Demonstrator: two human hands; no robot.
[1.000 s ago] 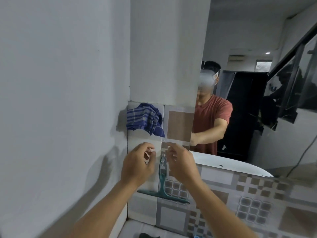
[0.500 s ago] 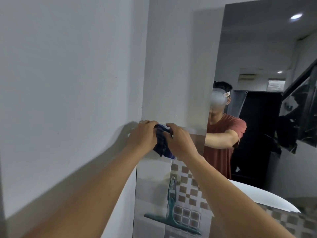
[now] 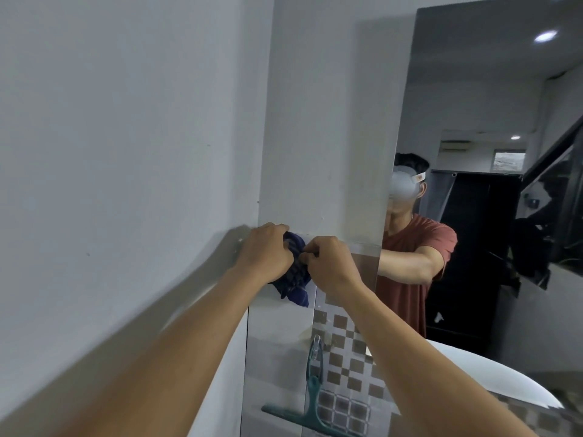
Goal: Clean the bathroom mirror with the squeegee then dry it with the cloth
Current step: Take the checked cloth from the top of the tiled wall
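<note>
Partly hidden between both hands at frame centre, the dark blue cloth (image 3: 295, 279) shows only bunched, striped folds; the left hand (image 3: 265, 249) and right hand (image 3: 328, 263) are closed around it. Lower down, the teal squeegee (image 3: 310, 402) hangs on the tiled wall (image 3: 347, 351), its blade cut off by the right forearm.

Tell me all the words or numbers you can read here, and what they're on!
None can be read. The cloth, held by the left hand and right hand, is plain; so is the squeegee. The headband mark in the mirror is too small.
</note>
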